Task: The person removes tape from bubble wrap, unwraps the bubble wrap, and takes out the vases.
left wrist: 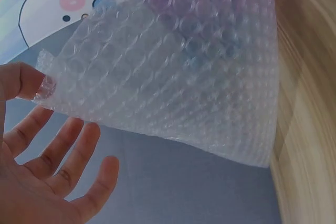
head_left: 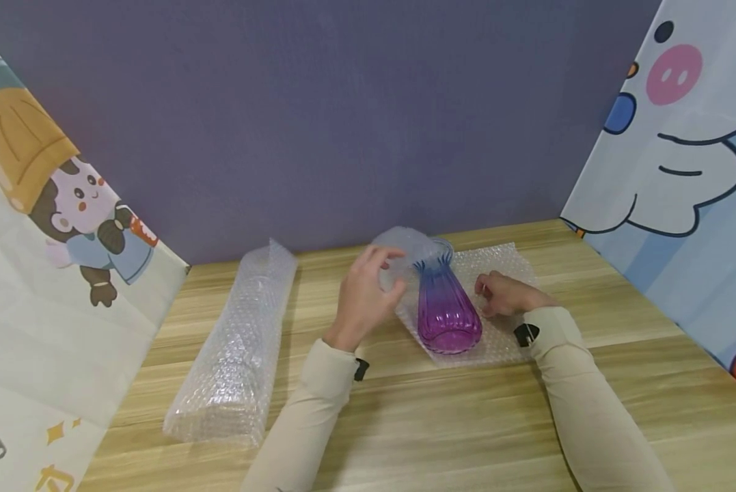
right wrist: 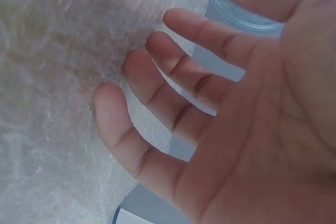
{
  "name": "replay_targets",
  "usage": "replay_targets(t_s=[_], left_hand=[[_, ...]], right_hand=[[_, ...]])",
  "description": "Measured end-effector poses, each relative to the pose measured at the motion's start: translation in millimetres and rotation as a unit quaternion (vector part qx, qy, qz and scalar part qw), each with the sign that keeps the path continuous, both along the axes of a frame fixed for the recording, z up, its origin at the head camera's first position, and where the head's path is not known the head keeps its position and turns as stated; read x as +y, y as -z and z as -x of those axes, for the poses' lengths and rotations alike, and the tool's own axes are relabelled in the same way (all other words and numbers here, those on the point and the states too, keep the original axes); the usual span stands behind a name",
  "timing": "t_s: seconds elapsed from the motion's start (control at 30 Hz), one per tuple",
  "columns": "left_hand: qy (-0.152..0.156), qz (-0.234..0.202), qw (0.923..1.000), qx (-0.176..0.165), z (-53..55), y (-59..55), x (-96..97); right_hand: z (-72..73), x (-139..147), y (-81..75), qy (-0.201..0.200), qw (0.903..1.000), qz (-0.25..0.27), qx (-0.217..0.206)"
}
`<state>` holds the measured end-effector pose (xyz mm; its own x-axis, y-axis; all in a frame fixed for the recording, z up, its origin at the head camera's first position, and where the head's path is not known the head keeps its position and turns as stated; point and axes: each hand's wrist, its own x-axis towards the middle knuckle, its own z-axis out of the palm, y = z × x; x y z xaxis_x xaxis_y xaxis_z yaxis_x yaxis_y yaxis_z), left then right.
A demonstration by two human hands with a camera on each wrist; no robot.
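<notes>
A ribbed glass vase (head_left: 446, 301), purple at the base and blue toward the neck, lies on a sheet of bubble wrap (head_left: 497, 345). My left hand (head_left: 364, 294) is left of the vase's neck and pinches a corner of the wrap (left wrist: 157, 93) between thumb and forefinger, its other fingers spread loosely. That lifted flap covers part of the neck. To the vase's right, my right hand (head_left: 508, 295) is over the sheet with fingers loosely bent. In the right wrist view its fingertips (right wrist: 111, 100) lie against or just by the wrap; contact is unclear.
A long bundle of bubble wrap (head_left: 235, 355) lies at the left of the wooden table (head_left: 404, 424); its contents are hard to make out. A dark grey-blue panel (head_left: 368, 123) stands along the back edge. Cartoon-printed sheets (head_left: 700, 178) hang at both sides.
</notes>
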<state>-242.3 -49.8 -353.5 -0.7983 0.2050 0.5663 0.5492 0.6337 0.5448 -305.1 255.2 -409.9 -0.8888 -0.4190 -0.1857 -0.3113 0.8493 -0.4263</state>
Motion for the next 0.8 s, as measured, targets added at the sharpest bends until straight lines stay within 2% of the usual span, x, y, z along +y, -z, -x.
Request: replay_targets(t_s=[0.43,0.8], left_hand=[[-0.018,-0.023,0.9995,0.009,5.9,-5.5,-15.1],[-0.028,-0.019,0.999,-0.028,7.8,-12.9,-28.3]], right_hand=[[2.2,0.7,3.7,0.002,1.0,-0.003,-0.001],[3.7,-0.3,3.6,0.009,0.9998,-0.012,-0.01]])
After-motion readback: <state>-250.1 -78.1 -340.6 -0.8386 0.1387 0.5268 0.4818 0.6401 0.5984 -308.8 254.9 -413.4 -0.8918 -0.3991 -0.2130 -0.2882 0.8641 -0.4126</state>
